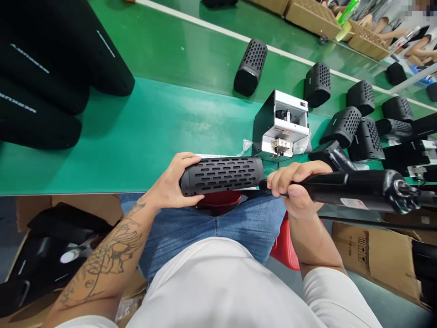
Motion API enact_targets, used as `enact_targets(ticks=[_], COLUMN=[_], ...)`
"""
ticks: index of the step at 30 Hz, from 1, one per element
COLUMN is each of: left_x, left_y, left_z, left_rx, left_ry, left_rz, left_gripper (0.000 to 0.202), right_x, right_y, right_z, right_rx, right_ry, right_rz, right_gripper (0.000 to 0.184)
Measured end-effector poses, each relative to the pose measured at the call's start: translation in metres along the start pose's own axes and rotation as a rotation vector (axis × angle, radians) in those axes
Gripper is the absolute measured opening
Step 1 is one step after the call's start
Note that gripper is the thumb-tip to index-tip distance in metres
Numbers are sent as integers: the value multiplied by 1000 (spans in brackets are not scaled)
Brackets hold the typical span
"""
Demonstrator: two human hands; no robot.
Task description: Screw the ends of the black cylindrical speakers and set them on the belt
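My left hand (pixel 175 184) grips one end of a black slotted housing (pixel 225 175), which lies on its side at the front edge of the green bench. Closed around the front part of a black electric screwdriver (pixel 351 189) is my right hand (pixel 300 184). The screwdriver lies level, its tip pointing left at the housing's right end; whether the bit sits in a screw cannot be made out. A white sheet, partly hidden, is under the housing. Just beyond stands a screw feeder (pixel 283 127) with a silver front.
Several similar black housings (pixel 341 125) stand at the right, and another (pixel 251 66) farther back. Large black casings (pixel 68 59) fill the left. Cardboard boxes (pixel 375 259) are below the bench. People's arms and brown trays (pixel 312 18) show at the far right.
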State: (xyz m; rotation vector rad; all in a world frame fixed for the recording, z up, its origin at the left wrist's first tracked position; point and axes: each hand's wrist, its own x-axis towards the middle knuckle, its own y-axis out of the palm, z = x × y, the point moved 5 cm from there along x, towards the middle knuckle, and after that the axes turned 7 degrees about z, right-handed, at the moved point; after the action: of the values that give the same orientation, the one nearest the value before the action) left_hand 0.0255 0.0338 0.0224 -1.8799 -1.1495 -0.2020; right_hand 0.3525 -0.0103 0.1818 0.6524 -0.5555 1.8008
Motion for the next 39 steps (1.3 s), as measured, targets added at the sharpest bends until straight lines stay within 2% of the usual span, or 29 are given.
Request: enact_targets(ticks=[4,10,14,16,18,20,22,24,27,30,33,36,39], left_x=[0,0,-2,-4,-7,-9,-11,-13,-15,-15,-14,-13,-12], left_y=[-1,-1,1,3,6,9,11,13,15,15,16,16,16], left_z=[-2,-2,-2,-1,2,4,6,8,9,9,9,8,8], left_rx=[-9,10,4,0,3,16,38,56,52,33,16,11,12], left_ry=[6,-7,20,31,30,28,21,12,10,18,25,23,6], left_rz=[-12,22,-6,-37,-63,-82,-101,-113,-128,-150,-161,-164,-152], left_gripper=[121,131,126,123,123,124,126,129,130,125,124,124,123], right_x=[1,-2,-6,-3,7,21,35,46,55,49,41,33,26], right_y=[0,10,11,0,-22,-50,-79,-98,-109,-111,-107,-94,-62], right_z=[-1,-3,3,9,16,18,11,-7,-39,-53,-44,-16,20], right_rx=[-3,-45,-47,-41,-60,-105,-167,-238,-328,-370,-352,-288,-194], right_ry=[-1,-22,-5,-4,-76,-204,-273,-230,-31,25,34,32,-60], right_rz=[40,89,83,41,-48,-212,-410,-548,-537,-503,-449,-441,-415], right_gripper=[22,28,27,25,25,24,20,17,27,40,41,34,37])
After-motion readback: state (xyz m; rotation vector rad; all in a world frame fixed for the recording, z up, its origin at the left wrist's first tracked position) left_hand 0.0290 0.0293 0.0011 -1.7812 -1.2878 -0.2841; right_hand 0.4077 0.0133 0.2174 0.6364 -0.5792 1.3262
